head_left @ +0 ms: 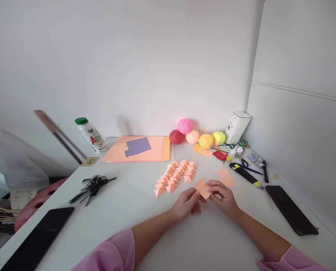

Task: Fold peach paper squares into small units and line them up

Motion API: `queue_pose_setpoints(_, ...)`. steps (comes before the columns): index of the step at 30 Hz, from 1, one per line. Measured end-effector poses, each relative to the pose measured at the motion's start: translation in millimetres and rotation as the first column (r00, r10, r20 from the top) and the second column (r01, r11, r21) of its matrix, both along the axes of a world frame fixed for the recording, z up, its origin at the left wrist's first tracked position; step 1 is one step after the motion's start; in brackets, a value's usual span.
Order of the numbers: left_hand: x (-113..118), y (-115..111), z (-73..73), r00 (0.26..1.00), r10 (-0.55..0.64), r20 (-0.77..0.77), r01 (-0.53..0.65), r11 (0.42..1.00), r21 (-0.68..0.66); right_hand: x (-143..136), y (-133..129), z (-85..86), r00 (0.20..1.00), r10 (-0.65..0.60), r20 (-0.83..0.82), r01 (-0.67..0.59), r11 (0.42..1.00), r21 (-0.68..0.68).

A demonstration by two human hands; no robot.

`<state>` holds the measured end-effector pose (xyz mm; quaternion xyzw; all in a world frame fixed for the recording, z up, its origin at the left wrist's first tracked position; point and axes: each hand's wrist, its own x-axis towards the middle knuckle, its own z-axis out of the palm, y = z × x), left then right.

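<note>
Between my two hands is a small peach sheet of paper, tilted and raised at its far corner. My left hand pinches its left edge between thumb and fingers. On the other side, my right hand grips the right edge with thumb and fingertips. Rows of folded peach paper pieces stand on the table just beyond my left hand. A flat peach paper rectangle lies past my right hand.
Faceted paper balls sit against the wall. A utility knife, scissors and a black case lie right. Leftward are keys, a black phone-like slab, a bottle and large peach sheets.
</note>
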<state>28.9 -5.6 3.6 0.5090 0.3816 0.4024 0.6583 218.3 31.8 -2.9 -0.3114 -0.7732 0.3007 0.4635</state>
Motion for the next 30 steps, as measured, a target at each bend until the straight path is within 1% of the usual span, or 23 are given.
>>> queue_pose_setpoints(2,0.6,0.8,-1.3,1.000,0.001,-0.008,-0.001,1.000,-0.001,-1.1,-2.9,3.0,0.996,0.002,0.087,-0.017,0.985,0.172)
queue_pose_setpoints(3,1.1,1.4,-2.2,1.000,0.008,-0.009,-0.008,1.000,-0.003,-1.6,-3.9,4.6,0.993,0.004,0.117,-0.031,0.972,0.232)
queue_pose_setpoints(5,2.1,2.6,-4.1,1.000,0.024,-0.003,-0.024,1.000,-0.006,-2.6,-4.8,7.3,0.988,0.011,0.153,-0.055,0.955,0.293)
queue_pose_setpoints(7,2.8,3.6,-5.1,0.999,0.037,0.013,-0.037,0.999,-0.013,-3.0,-4.6,8.9,0.987,0.017,0.163,-0.066,0.951,0.302)
queue_pose_setpoints(10,2.8,4.4,-4.9,0.999,0.041,0.012,-0.041,0.998,-0.043,-2.2,-3.2,8.6,0.986,0.051,0.157,-0.085,0.971,0.222)
queue_pose_setpoints(14,2.1,3.6,-3.2,0.999,0.015,-0.044,-0.017,0.998,-0.056,-1.0,-1.7,5.4,0.991,0.097,0.094,-0.097,0.995,-0.007)
queue_pose_setpoints(16,1.8,2.6,-1.9,0.997,-0.013,-0.080,0.009,0.999,-0.050,-1.5,-1.8,4.8,0.994,0.097,0.048,-0.089,0.985,-0.148)
queue_pose_setpoints(18,1.1,1.4,0.0,0.994,-0.041,-0.104,0.037,0.998,-0.042,-2.9,-2.7,5.7,0.995,0.097,0.012,-0.089,0.955,-0.282)
queue_pose_setpoints(20,0.1,0.0,2.1,0.993,-0.063,-0.102,0.060,0.998,-0.030,-4.5,-4.3,7.7,0.995,0.095,-0.008,-0.091,0.924,-0.371)
queue_pose_setpoints(24,-1.1,-2.2,4.8,0.990,-0.094,-0.101,0.095,0.996,0.000,-6.8,-7.2,10.7,0.996,0.078,-0.036,-0.086,0.900,-0.427)
queue_pose_setpoints(30,0.2,-2.6,4.9,0.986,-0.078,-0.145,0.078,0.997,-0.004,-8.5,-10.9,12.7,0.998,0.035,-0.053,-0.055,0.898,-0.436)
